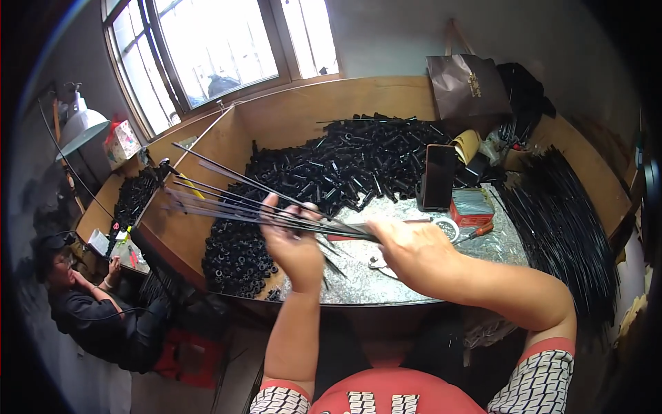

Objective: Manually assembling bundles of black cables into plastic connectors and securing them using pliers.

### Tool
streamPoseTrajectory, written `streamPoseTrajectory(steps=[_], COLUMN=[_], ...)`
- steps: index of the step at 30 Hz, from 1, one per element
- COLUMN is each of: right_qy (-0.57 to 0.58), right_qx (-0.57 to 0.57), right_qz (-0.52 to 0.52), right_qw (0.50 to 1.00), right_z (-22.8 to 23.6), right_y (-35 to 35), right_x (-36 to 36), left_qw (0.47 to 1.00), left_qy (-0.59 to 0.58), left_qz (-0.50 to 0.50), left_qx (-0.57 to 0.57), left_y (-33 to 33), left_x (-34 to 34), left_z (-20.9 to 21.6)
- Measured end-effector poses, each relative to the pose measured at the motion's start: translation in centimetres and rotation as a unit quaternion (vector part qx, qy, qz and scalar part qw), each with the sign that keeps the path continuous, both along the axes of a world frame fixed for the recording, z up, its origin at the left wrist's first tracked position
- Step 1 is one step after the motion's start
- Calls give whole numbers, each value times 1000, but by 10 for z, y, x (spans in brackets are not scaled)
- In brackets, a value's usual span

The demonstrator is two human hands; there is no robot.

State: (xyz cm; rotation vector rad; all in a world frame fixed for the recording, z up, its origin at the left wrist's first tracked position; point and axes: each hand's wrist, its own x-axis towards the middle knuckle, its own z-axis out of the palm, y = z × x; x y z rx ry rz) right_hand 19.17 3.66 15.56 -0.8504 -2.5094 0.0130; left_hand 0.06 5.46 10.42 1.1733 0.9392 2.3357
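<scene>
Windows [217, 41] brighten the frame's upper left; at centre I see rods [345, 230] — probably light, springy, slick, best held mid-bundle — left hand [296, 252] clamped around them, right hand [417, 257] pinching their ends.

You've got 1 loose bundle of long, thin black rods [338, 229], raised across your left hand [295, 241] and right hand [417, 252]. Left ends fan apart, some blurred; right ends bunched; few angle downward.

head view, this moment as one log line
left hand: holding long thin black rods; right hand: curled at rod ends; below: shiny silver tabletop
</scene>
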Motion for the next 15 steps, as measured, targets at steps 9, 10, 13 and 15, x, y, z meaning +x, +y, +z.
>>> streamPoseTrajectory(steps=[9,10,13,15], right_qy=[55,65,85,88], right_qx=[-191,-204,-222,-284], right_qz=[36,45,62,59], right_qw=[979,976,969,953], right_z=[-36,-39,-49,-46], right_y=[-32,-34,-37,-42], right_x=[24,25,27,28], left_qw=[968,967,941,947], left_qy=[162,164,246,197], left_qz=[88,85,17,-67], left_qx=[-171,-173,-232,-245], left_y=[1,-2,-11,-13], left_x=[-46,-45,-43,-43], left_z=[12,16,26,30])
